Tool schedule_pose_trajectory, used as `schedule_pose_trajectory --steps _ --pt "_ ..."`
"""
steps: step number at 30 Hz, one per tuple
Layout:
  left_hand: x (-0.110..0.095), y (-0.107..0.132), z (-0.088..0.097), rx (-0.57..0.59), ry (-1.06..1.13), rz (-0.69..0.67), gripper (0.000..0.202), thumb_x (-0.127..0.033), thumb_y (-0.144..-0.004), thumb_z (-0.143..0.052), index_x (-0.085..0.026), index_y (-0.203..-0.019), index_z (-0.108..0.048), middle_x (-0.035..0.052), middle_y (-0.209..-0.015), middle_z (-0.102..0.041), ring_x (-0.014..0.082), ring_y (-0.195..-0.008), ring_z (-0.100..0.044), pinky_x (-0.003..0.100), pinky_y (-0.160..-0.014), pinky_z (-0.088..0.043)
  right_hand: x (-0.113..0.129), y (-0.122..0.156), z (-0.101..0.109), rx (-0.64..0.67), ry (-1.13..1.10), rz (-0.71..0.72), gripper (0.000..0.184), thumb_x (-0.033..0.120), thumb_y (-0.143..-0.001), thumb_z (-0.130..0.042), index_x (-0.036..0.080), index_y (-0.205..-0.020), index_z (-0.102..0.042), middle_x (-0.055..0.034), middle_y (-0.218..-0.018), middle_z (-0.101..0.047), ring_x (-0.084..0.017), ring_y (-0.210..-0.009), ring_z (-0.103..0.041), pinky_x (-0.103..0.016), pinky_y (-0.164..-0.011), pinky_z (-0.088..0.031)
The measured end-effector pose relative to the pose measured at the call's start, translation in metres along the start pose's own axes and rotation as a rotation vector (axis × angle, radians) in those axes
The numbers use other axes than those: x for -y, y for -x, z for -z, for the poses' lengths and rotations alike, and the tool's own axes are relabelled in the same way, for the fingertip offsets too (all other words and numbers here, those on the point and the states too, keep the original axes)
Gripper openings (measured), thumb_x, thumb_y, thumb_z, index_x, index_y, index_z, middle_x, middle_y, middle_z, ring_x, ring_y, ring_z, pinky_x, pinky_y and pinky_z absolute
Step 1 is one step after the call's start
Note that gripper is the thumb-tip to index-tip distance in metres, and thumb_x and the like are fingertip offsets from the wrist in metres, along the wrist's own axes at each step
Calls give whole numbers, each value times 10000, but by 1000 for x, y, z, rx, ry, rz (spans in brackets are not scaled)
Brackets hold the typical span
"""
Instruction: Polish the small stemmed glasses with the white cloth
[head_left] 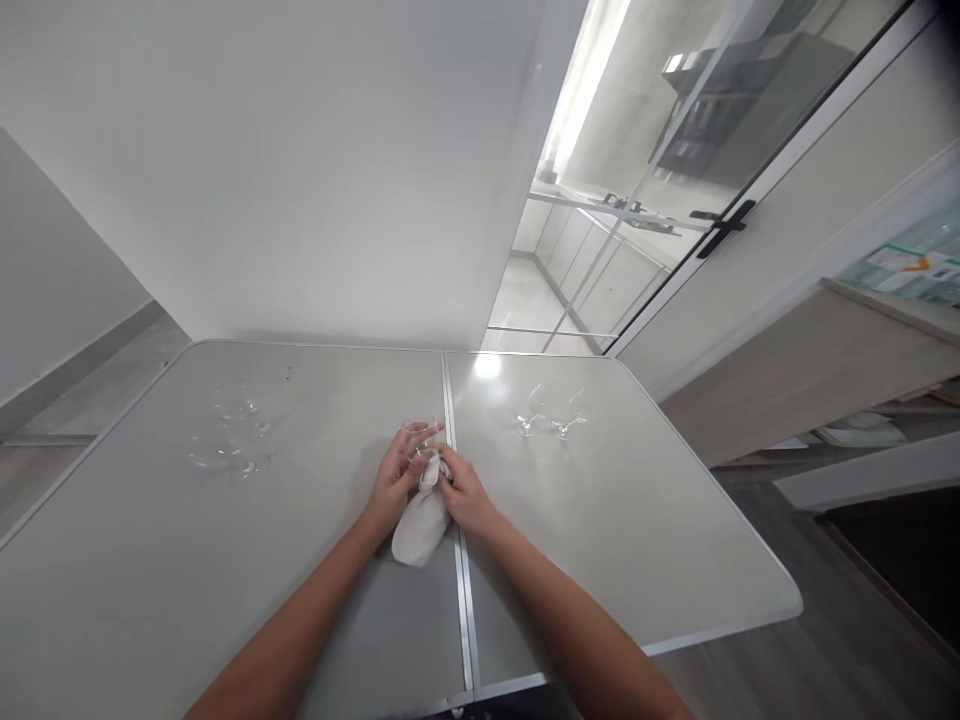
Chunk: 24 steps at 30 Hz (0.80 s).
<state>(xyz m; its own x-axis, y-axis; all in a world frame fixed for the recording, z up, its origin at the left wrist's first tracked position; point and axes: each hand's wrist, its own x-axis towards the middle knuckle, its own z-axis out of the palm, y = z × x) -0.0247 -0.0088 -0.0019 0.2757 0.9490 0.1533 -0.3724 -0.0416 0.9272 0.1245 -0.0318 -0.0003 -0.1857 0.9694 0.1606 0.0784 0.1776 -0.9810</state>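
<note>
Near the seam of the folding table (315, 600), my left hand (391, 482) is closed around a clear drinking glass (421, 432). My right hand (466, 492) grips a white cloth (421, 528) and presses it against the glass's lower part. The cloth hangs down between my wrists. Part of the glass is hidden by my fingers and the cloth. Several clear glasses (244, 435) stand or lie in a group at the left of the table; their outlines are faint. On the right half are two stemmed glasses (564, 428), close together.
A white wall (337, 200) borders the table's far edge. Beyond the right corner is a glass-paned door (600, 260) with a black handle (724, 228). At the far right, a wooden shelf (810, 370) holds assorted items. The table's metal seam (463, 600) runs front to back.
</note>
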Motion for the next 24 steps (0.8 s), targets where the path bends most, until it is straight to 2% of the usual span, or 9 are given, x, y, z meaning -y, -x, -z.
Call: schedule_pose_trajectory --steps 3,7,10,12,15,17,19,21,24 --pt "0 0 1 15 22 1 538 -518 -903 -645 -196 -1322 -547 176 -1454 -561 289 -1338 -538 395 -1095 -438 -1 -1 -1 91 -114 -63 253 428 -919 -630 196 -1008 -672 -35 -906 -673 -174 -784 -575 -279 -738 -457" --pt "2 5 2 73 147 125 646 -624 -866 -632 -202 -1346 -544 201 -1458 -552 298 -1121 -671 396 -891 -556 -4 -1 5 251 -533 -281 342 499 -834 -722 166 -888 -669 -35 -756 -657 -157 -637 -575 -272 -624 -458" --pt "4 7 2 116 183 171 670 -655 -864 -609 -211 -1360 -535 205 -1441 -565 272 -954 -719 386 -770 -583 -5 0 9 384 -650 -344 395 528 -789 -762 156 -866 -652 -39 -703 -649 -172 -610 -599 -292 -605 -483" --pt "5 6 2 71 154 123 645 -611 -861 -647 -213 -1355 -530 188 -1386 -610 267 -977 -717 393 -825 -580 -5 0 8 285 -574 -299 392 509 -800 -763 164 -948 -653 -44 -770 -671 -172 -654 -615 -285 -625 -494" --pt "7 1 3 -37 22 24 622 -472 -806 -775 -212 -1317 -533 147 -1286 -668 279 -1163 -657 389 -973 -533 -4 0 2 -13 -278 -153 406 393 -814 -765 216 -1149 -620 -55 -966 -698 -201 -845 -643 -301 -744 -518" --pt "7 -1 4 -57 -25 5 630 -431 -797 -794 -218 -1325 -525 138 -1283 -669 279 -1228 -621 382 -1006 -514 -3 1 0 -124 -140 -79 417 347 -828 -743 240 -1202 -594 -55 -1002 -696 -218 -911 -639 -319 -792 -518" --pt "7 -1 5 -32 23 30 625 -473 -827 -754 -216 -1348 -522 150 -1301 -661 286 -1212 -630 390 -994 -522 -2 1 0 -116 -184 -93 377 353 -853 -715 242 -1191 -590 -37 -922 -691 -201 -817 -634 -305 -735 -514" --pt "6 1 5 10 122 83 623 -535 -857 -696 -209 -1361 -527 168 -1313 -657 295 -1138 -669 401 -939 -547 -2 1 2 -33 -373 -184 385 373 -837 -738 233 -1168 -599 -16 -852 -676 -168 -695 -608 -277 -652 -498" --pt "4 4 5 76 209 137 636 -585 -857 -667 -196 -1347 -548 190 -1330 -644 298 -1037 -703 402 -855 -568 -1 1 6 110 -641 -341 433 388 -747 -831 197 -1087 -641 -23 -829 -672 -156 -651 -602 -273 -618 -497"
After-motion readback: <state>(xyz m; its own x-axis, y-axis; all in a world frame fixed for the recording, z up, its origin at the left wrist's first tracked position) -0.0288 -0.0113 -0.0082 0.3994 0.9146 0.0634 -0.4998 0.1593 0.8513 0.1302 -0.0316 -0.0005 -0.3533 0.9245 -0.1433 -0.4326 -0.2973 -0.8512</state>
